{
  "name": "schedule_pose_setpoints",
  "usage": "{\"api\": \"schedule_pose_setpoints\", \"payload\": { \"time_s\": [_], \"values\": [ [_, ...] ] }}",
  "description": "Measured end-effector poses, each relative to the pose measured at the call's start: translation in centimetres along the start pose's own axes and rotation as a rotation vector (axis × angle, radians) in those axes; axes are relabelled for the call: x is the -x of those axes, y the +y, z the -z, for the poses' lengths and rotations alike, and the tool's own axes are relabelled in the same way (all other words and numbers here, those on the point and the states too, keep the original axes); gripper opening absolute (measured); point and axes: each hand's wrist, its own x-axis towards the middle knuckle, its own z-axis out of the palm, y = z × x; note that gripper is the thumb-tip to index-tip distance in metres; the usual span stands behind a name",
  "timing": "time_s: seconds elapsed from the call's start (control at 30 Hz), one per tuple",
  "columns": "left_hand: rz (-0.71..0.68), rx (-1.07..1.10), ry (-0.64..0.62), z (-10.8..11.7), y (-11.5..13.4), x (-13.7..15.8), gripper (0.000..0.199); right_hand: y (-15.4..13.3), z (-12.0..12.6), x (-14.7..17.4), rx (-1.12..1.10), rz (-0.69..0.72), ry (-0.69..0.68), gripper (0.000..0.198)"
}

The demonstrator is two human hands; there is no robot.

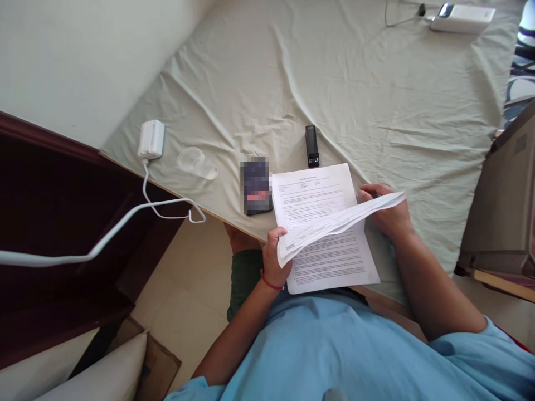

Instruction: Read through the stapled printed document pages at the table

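Observation:
A thin bundle of printed sheets (334,223) is held up at a slant between my two hands. My left hand (276,262) pinches its near left corner, thumb on top. At the far right end, my right hand (388,211) grips the bundle, with part of the fingers hidden behind the paper. Under the bundle, another printed sheet (313,192) lies on the cloth-covered table and reaches over its front edge. Just beyond that sheet is a black stapler (311,146). A dark, blurred-out rectangular object (256,186) lies to the left of the paper.
A white charger (151,139) with a white cable (125,220) sits near the table's left edge. Beside it lies a clear plastic container (196,162). At the far right is a white power bank (463,18) with a cable. The pale cloth (234,83) is wrinkled.

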Motion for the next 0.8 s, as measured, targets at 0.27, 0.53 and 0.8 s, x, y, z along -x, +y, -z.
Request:
{"api": "schedule_pose_setpoints", "payload": {
  "time_s": [0.27,0.53,0.8],
  "values": [
    [0.061,-0.048,-0.026,0.0,-0.6,0.3,0.037,0.3,-0.1,0.2,-0.058,-0.041,-0.103,0.024],
    [0.010,-0.048,-0.040,0.3,0.1,-0.1,0.034,0.3,-0.1,0.1,-0.128,-0.065,-0.111,0.026],
    [-0.051,-0.041,-0.011,-0.1,-0.1,-0.1,0.024,-0.1,0.7,0.2,-0.170,0.035,-0.242,0.015]
  ]
}}
